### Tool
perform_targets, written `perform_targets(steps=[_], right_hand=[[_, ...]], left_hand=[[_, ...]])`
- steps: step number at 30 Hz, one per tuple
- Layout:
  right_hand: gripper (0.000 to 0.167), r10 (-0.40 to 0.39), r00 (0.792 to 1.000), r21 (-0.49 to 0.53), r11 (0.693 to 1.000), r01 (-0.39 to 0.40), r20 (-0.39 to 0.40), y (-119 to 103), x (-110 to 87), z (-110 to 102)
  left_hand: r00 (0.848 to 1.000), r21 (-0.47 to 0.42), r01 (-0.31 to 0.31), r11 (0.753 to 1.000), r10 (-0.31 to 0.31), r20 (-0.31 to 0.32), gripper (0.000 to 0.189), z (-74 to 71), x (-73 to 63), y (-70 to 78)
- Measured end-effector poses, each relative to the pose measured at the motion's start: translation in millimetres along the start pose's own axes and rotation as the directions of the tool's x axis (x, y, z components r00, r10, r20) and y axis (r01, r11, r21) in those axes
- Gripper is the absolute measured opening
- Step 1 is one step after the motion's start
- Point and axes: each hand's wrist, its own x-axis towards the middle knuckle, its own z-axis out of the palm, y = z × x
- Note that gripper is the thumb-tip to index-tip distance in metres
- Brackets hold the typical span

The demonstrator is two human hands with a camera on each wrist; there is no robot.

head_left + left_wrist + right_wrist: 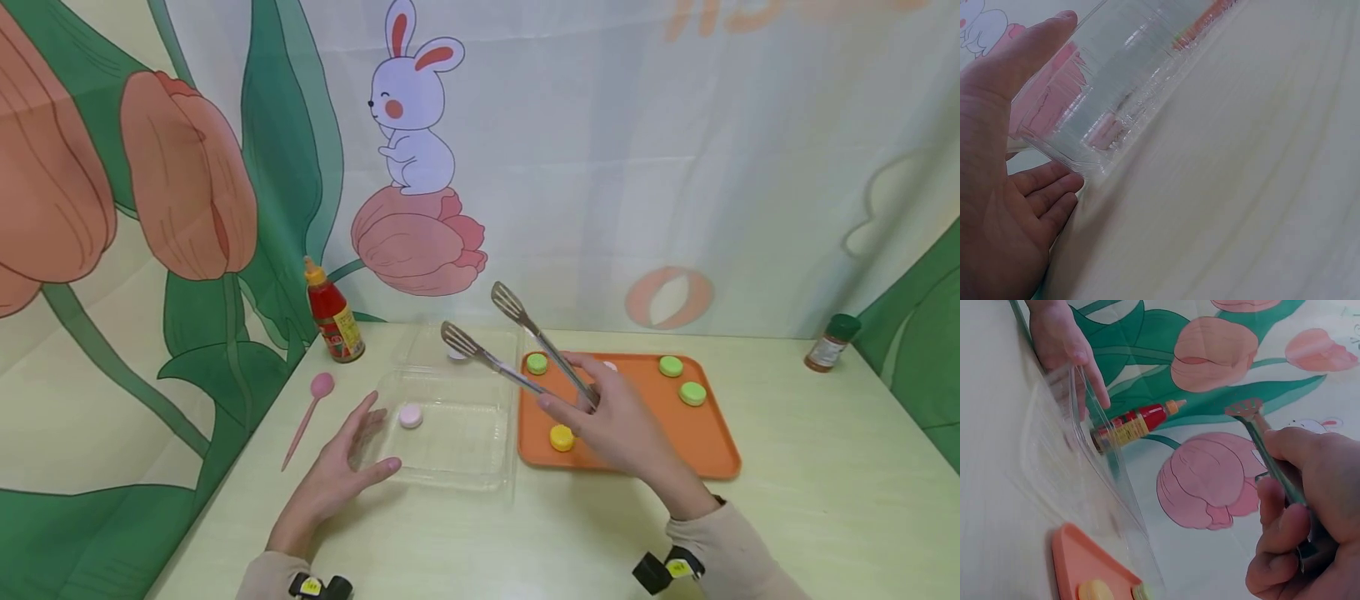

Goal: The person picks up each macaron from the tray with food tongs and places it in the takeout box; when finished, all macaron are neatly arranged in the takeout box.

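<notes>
My right hand (611,421) grips metal tongs (551,346) above the tray's left part; their slotted ends are spread apart and hold nothing. My left hand (337,471) is at the left side of a clear plastic container (457,479), thumb and fingers apart. In the left wrist view its fingertips (1072,182) are close to the container's corner; whether they touch it I cannot tell. A pale pink macaron (410,416) lies in the container's near half. A whitish round piece (456,354) shows in the far half, partly behind the tongs.
Right of the container lies an orange tray (708,450) with green macarons (692,393) and a yellow macaron (562,437). A pink spoon (321,386) and a red sauce bottle (335,321) are at the left. A green-capped jar (831,343) stands far right.
</notes>
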Motion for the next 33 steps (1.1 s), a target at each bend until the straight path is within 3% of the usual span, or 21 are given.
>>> perform_targets(steps=[8, 18, 28, 33], right_hand=[[0.057, -0.026, 1.0, 0.092, 0.995, 0.026, 0.004, 13, -12.9, -28], [0.057, 0.094, 0.996, 0.049, 0.994, -0.093, -0.012, 22, -22.1, -41], [0.057, 0.136, 0.991, 0.014, 0.991, -0.135, -0.006, 43, -38.5, -58], [0.068, 0.147, 0.989, -0.017, 0.989, -0.148, -0.032, 59, -50.4, -63]], left_hand=[[1.0, 0.01, 0.012, 1.0, -0.012, 0.002, 0.11, -1.1, -0.4, -2.0], [1.0, 0.004, -0.004, 1.0, 0.004, -0.009, 0.109, -2.6, -2.0, -3.4], [1.0, 0.009, 0.014, 1.0, -0.014, 0.002, 0.111, 2.0, 1.8, -7.0], [1.0, 0.013, 0.008, 1.0, -0.008, 0.004, 0.11, 1.9, 2.2, -6.3]])
